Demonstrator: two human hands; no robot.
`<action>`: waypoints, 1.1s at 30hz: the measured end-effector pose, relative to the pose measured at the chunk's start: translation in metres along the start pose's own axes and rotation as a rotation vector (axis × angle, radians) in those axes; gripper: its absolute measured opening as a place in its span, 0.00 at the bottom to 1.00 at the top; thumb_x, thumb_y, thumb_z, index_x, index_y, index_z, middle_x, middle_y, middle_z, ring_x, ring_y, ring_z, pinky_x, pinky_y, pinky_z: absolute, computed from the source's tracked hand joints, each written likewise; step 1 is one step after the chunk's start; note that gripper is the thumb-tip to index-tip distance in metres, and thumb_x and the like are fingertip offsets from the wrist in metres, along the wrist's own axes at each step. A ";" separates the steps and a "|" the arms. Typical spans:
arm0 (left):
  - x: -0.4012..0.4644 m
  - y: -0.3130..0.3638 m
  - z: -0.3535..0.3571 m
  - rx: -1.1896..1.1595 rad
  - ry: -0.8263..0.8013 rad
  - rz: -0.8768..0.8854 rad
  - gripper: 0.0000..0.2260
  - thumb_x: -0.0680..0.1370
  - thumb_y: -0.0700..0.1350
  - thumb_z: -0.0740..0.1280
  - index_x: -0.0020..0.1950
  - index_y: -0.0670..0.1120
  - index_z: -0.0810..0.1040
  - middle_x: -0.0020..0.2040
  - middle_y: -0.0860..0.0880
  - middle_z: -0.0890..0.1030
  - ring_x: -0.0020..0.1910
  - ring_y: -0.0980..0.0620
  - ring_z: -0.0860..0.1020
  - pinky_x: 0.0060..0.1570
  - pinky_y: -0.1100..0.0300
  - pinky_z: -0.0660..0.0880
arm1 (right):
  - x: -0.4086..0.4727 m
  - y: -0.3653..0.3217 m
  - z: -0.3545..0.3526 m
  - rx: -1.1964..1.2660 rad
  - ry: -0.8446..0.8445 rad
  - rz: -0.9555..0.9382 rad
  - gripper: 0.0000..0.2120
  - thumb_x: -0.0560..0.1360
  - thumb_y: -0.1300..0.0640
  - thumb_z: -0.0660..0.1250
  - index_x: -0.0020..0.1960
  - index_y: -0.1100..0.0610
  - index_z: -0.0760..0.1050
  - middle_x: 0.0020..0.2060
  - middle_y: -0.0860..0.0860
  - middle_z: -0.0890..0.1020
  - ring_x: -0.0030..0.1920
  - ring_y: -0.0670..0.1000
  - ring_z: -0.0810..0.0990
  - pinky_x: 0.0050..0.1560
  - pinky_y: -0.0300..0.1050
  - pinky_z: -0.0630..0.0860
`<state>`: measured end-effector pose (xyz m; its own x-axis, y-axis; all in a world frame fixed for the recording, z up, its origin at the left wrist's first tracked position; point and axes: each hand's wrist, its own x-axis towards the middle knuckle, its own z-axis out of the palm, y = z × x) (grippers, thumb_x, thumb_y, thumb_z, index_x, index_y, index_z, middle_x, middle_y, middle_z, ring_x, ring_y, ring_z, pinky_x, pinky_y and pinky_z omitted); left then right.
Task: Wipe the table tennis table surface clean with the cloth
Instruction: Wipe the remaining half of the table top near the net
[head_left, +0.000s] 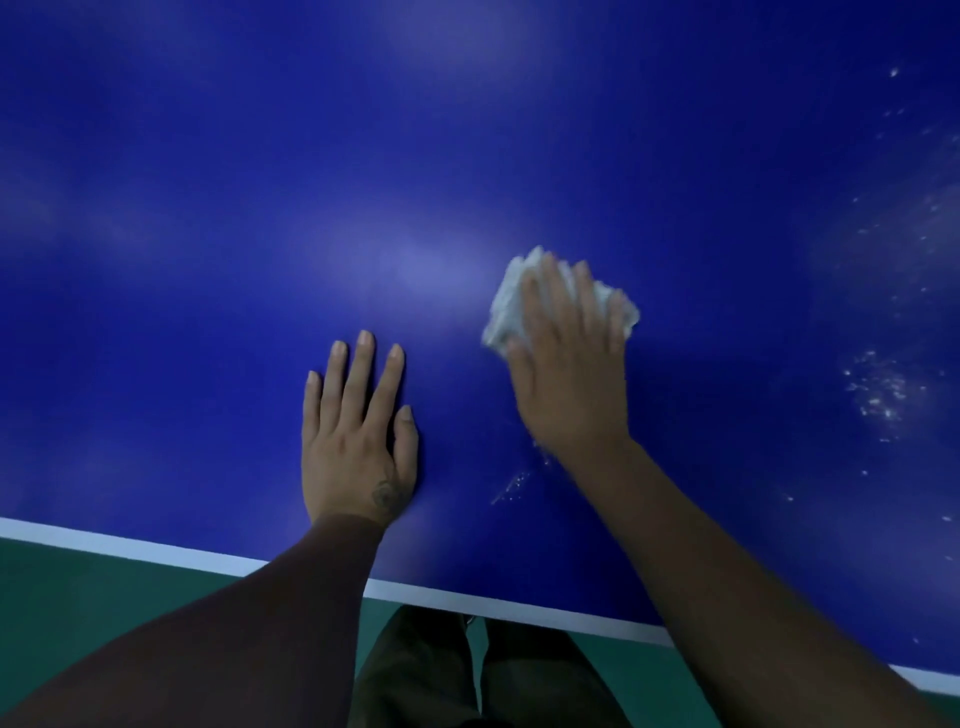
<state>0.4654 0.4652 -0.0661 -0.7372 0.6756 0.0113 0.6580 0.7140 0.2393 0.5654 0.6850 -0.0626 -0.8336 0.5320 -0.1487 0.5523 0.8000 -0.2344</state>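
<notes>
Right grip (569, 358), fingers spread, presses a crumpled white cloth (511, 306) onto the blue bench (363, 156); left grip (358, 431) rests flat, fingers straight.

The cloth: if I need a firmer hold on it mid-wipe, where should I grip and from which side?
Probably from above. The cloth lies bunched on the table surface under the right hand, with folds sticking out past the fingertips and on the thumb side. Curl fingers over the far folds and pinch with the thumb.

Left hand (358, 431) lies flat on the table (208, 208) — cloth (511, 299) under right hand (569, 364) beside it.
</notes>
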 end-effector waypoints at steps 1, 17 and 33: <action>0.001 0.000 0.000 0.005 -0.003 0.003 0.26 0.85 0.48 0.58 0.84 0.48 0.65 0.86 0.46 0.60 0.86 0.43 0.55 0.82 0.37 0.56 | -0.017 -0.007 0.002 -0.027 -0.035 -0.062 0.31 0.88 0.45 0.52 0.88 0.55 0.49 0.87 0.54 0.49 0.86 0.61 0.49 0.83 0.69 0.49; 0.001 0.000 -0.001 0.031 -0.056 -0.005 0.26 0.86 0.49 0.55 0.85 0.48 0.63 0.86 0.45 0.58 0.86 0.43 0.52 0.83 0.38 0.53 | -0.077 0.081 -0.006 0.044 0.126 0.333 0.30 0.90 0.48 0.52 0.87 0.58 0.49 0.87 0.55 0.53 0.86 0.59 0.50 0.84 0.66 0.52; -0.002 -0.004 -0.002 0.016 -0.103 0.021 0.27 0.88 0.53 0.49 0.87 0.51 0.53 0.88 0.48 0.50 0.87 0.46 0.44 0.84 0.41 0.46 | -0.144 0.003 0.022 0.107 0.167 0.733 0.31 0.89 0.42 0.43 0.87 0.57 0.46 0.87 0.56 0.50 0.86 0.61 0.49 0.82 0.71 0.50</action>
<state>0.4637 0.4606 -0.0649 -0.7044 0.7049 -0.0838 0.6759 0.7021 0.2242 0.6868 0.6048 -0.0628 -0.2363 0.9590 -0.1566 0.9539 0.1983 -0.2252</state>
